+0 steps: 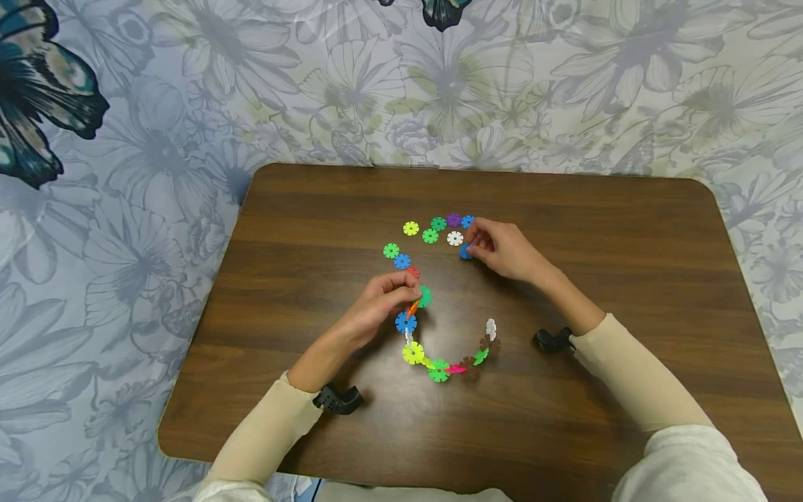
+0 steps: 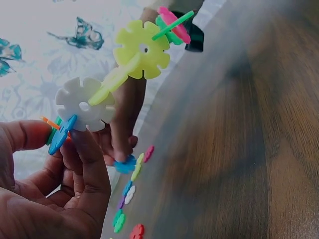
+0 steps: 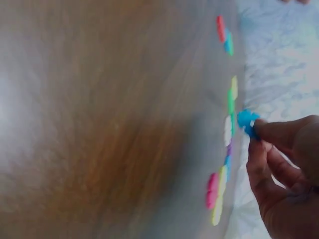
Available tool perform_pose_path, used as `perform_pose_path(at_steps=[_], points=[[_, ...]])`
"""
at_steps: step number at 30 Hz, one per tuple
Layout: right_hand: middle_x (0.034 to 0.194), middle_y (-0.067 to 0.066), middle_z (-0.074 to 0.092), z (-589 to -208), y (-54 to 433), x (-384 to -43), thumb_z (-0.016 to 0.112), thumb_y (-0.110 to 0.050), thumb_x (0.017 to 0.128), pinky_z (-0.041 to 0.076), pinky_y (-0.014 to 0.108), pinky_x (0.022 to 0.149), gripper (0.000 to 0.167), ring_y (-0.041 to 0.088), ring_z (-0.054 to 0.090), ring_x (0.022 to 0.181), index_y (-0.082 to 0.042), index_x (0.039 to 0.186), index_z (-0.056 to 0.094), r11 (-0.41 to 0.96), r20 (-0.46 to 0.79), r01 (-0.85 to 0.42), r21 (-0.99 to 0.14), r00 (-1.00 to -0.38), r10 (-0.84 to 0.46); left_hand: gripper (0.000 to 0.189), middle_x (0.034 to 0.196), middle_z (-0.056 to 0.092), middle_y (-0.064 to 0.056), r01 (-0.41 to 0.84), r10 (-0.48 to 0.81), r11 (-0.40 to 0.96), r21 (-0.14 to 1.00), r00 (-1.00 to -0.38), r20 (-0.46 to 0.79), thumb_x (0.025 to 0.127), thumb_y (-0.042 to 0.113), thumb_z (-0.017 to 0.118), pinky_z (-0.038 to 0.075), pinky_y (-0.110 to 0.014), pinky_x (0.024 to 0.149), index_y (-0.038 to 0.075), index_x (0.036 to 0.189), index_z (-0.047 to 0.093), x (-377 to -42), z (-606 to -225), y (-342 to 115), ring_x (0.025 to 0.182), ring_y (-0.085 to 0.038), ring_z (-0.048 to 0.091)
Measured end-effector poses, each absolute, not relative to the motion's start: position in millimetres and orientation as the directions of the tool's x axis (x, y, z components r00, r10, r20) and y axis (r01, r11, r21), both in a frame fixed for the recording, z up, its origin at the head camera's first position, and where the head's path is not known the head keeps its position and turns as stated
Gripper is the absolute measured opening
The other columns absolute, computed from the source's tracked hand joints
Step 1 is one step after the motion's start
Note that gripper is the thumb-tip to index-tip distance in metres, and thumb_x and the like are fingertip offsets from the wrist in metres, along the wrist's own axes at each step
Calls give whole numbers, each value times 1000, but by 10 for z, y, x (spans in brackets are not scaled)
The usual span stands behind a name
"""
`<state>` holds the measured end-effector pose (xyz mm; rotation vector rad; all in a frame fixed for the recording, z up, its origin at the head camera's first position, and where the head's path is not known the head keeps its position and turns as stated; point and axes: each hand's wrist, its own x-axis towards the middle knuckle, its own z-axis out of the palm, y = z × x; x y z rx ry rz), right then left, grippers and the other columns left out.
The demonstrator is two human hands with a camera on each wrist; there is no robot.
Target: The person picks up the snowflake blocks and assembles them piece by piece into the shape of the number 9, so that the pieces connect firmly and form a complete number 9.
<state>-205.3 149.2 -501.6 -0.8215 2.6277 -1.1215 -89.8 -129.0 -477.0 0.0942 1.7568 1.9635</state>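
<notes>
A curved chain of notched interlocking discs (image 1: 439,370) hangs from my left hand (image 1: 383,300) over the table. The thumb and fingers pinch its end, around the green disc (image 1: 424,297) and the orange disc (image 1: 413,309). Close below them come a blue disc (image 2: 62,134), a white disc (image 2: 82,102) and yellow discs (image 2: 144,50). The chain's far end is another white disc (image 1: 491,329). Between thumb and fingertips my right hand (image 1: 508,251) pinches a single blue disc (image 3: 247,122), held above the table beyond the chain.
Several loose discs lie on the brown table (image 1: 301,279) past my hands, among them a white one (image 1: 454,238), a purple one (image 1: 453,219), a yellow one (image 1: 410,228) and a red one (image 1: 412,272). Beyond the table's far edge is a flower-patterned surface (image 1: 351,90).
</notes>
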Motion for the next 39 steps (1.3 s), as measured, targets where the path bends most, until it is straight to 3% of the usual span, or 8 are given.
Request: perform_pose_path(at_steps=[6, 12, 19, 27, 33, 39], points=[[92, -5, 70, -4776, 1451, -1766, 74, -21, 94, 58, 25, 73, 11, 12, 66, 84, -20, 104, 70, 393, 81, -377, -839, -800, -595, 11, 80, 54, 0, -300, 409, -37, 953, -875, -260, 96, 15, 63, 43, -21, 64, 5, 92, 60, -910, -4752, -1279, 71, -13, 49], [93, 6, 74, -4622, 1390, -1534, 77, -17, 90, 61, 30, 75, 12, 20, 70, 83, -18, 100, 71, 207, 80, -282, -937, -749, -658, 12, 82, 54, 2, -300, 402, -17, 954, -876, -268, 96, 18, 65, 44, -22, 67, 7, 93, 62, -928, -4760, -1265, 75, -12, 50], [92, 9, 73, -4552, 1328, -1389, 77, -13, 90, 62, 33, 76, 12, 27, 71, 83, -15, 99, 69, 153, 61, -230, -961, -717, -695, 14, 84, 54, 1, -301, 401, -41, 953, -878, -260, 97, 19, 65, 45, -24, 69, 6, 92, 61, -937, -4755, -1243, 78, -15, 50], [94, 1, 73, -4550, 1289, -1320, 75, -14, 92, 60, 26, 79, 10, 9, 71, 83, -16, 100, 71, 191, 225, -451, -872, -715, -662, 8, 83, 57, 5, -330, 357, -39, 943, -886, -295, 94, 18, 67, 46, -26, 71, 12, 90, 64, -935, -4740, -1226, 79, -13, 53], [97, -11, 70, -4536, 1268, -1275, 74, -18, 93, 58, 23, 81, 11, 2, 67, 87, -16, 103, 71, 199, 357, -611, -766, -663, -658, 8, 80, 55, 1, -311, 371, -19, 950, -885, -282, 94, 20, 67, 39, -29, 65, 13, 90, 63, -934, -4747, -1222, 74, -15, 51], [98, -6, 73, -4531, 1266, -1239, 76, -13, 91, 58, 21, 83, 13, 2, 68, 90, -15, 104, 73, 199, 405, -672, -713, -626, -667, 9, 79, 55, 2, -283, 394, -9, 959, -883, -256, 96, 18, 65, 35, -28, 64, 12, 90, 62, -925, -4740, -1227, 72, -16, 48]])
